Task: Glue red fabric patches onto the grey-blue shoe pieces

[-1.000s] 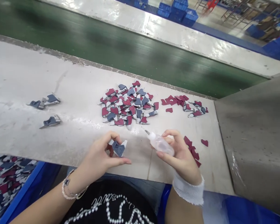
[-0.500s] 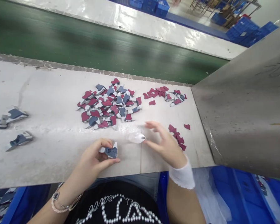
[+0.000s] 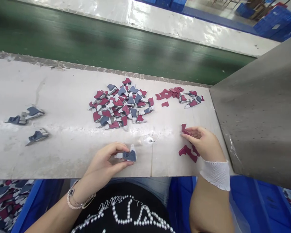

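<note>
My left hand (image 3: 103,160) grips a blue-grey and white fabric shoe-upper piece (image 3: 129,156) near the table's front edge. My right hand (image 3: 201,139) pinches a small maroon cut piece (image 3: 184,129) between thumb and fingers. Just below it lie more maroon pieces (image 3: 188,152). A translucent plastic glue bottle (image 3: 145,140) with a metal tip lies on its side between my hands, touching neither. Beyond them spreads a heap of maroon, blue-grey and white pieces (image 3: 120,105).
The white work table (image 3: 63,155) also holds joined pieces (image 3: 32,112) at left and maroon scraps (image 3: 177,95) at far right. A green conveyor belt (image 3: 106,42) runs behind it. A grey metal panel (image 3: 257,113) stands at right. Blue crates sit below.
My right hand has let go of the bottle, which now lies on the table, and has taken a maroon piece. My left hand keeps its piece. The view has shifted slightly.
</note>
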Tool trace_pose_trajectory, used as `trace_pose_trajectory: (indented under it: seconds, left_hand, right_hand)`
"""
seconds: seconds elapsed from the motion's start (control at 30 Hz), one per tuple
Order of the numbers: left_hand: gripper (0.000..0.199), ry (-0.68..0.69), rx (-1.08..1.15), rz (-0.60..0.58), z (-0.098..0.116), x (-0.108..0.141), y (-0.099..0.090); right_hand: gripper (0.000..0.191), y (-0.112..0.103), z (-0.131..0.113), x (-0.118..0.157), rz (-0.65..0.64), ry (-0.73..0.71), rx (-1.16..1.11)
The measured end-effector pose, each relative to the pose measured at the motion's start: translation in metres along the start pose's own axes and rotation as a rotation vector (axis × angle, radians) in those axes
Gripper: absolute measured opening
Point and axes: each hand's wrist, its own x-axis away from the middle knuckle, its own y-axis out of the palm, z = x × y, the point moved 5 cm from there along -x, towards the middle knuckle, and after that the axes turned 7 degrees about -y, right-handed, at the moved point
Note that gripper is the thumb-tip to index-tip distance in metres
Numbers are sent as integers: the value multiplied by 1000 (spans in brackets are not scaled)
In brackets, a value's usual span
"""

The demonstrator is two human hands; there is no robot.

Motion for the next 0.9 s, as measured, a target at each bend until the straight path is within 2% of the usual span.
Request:
trace_pose_trajectory:
  seconds: [0.1, 0.2, 0.4, 0.5, 0.6, 0.73, 0.9]
  left_hand:
    - [21, 24, 32, 11, 3, 2, 1]
    - [22, 44, 126, 54, 5, 6, 1]
    - [27, 90, 235, 118, 3, 10, 6]
    - [28, 113, 235, 125, 2, 12, 9]
    - [28, 123, 239, 116, 3, 15, 14]
    - [28, 183, 175, 151, 5, 17, 17]
    - [25, 282, 68, 210, 10, 18, 17]
  right_hand:
    - [28, 2, -17, 18, -26, -4, -66]
    - [25, 7, -39, 41, -102, -96, -132]
    - [9, 35, -76, 77, -561, -282, -368]
    - [7, 51, -90, 88, -693, -310, -496]
    - [22, 66, -95, 94, -715, -219, -604]
    - [3, 78, -101, 99, -743, -140, -718]
    - [7, 76, -108, 93, -640, -254, -604]
